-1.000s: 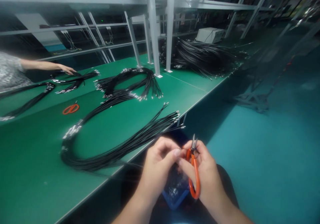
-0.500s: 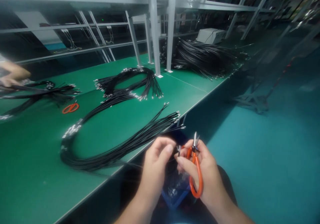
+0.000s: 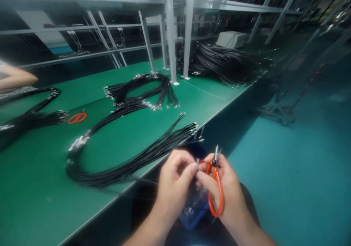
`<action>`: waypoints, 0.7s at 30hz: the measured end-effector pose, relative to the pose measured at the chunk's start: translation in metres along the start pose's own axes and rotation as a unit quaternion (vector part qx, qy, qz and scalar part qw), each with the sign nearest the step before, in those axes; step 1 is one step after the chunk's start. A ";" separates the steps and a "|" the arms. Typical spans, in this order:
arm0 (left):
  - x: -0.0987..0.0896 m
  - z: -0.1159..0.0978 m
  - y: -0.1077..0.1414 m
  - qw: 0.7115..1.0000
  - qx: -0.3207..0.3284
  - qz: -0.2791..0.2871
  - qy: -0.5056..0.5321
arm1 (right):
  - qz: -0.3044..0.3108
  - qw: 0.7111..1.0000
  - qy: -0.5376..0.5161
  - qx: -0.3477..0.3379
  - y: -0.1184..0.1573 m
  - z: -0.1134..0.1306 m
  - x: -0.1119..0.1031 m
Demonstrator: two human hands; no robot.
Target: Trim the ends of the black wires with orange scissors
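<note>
My left hand (image 3: 175, 180) pinches the end of a black cable, whose thin length runs back toward the bundle; the tip between the fingers is mostly hidden. Against it, the thumb and forefinger of my right hand (image 3: 229, 184) close on the same cable end. Orange-handled scissors (image 3: 219, 195) hang in my right hand, blades up and slightly parted. Beside my hands a curved bundle of black cables (image 3: 137, 158) with metal-tipped ends lies on the green table (image 3: 115, 140). Below sits a blue bin (image 3: 189, 220) holding clear scraps.
Another looped cable bundle (image 3: 142, 83) lies farther back, near the shelf posts (image 3: 171, 37). A big cable heap (image 3: 222, 63) is at the far right. Orange scissors (image 3: 77, 117) rest on the left, beside more cables (image 3: 35, 120) and a co-worker's arm (image 3: 18, 76).
My fingertips have come together on the cable end, the left hand shifting slightly right. At the left, the co-worker's cables have moved down and left, and that hand is now out of sight.
</note>
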State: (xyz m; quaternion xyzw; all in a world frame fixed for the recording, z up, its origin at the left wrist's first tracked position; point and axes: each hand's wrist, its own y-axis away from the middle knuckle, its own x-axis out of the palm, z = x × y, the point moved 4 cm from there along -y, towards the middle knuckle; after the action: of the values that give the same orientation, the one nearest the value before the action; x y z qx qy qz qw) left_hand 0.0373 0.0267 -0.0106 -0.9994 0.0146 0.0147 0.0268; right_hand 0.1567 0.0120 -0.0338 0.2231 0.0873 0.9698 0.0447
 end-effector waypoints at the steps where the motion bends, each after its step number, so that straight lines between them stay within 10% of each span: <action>1: -0.002 -0.001 -0.001 1.000 0.011 -0.009 -0.019 | -0.003 1.000 -0.004 0.001 0.000 0.000 0.000; 9: 0.004 0.004 0.006 0.990 -0.101 0.094 0.031 | -0.023 0.999 -0.005 -0.043 -0.003 0.005 -0.004; 21: 0.003 0.007 0.008 0.992 -0.054 0.085 -0.080 | 0.068 0.994 -0.050 -0.068 -0.011 0.027 -0.001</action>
State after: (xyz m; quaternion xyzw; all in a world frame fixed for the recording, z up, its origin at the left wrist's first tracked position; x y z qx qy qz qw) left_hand 0.0399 0.0192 -0.0185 -0.9901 0.0969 0.0980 -0.0273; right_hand 0.1694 0.0267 -0.0126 0.2730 0.0040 0.9620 -0.0017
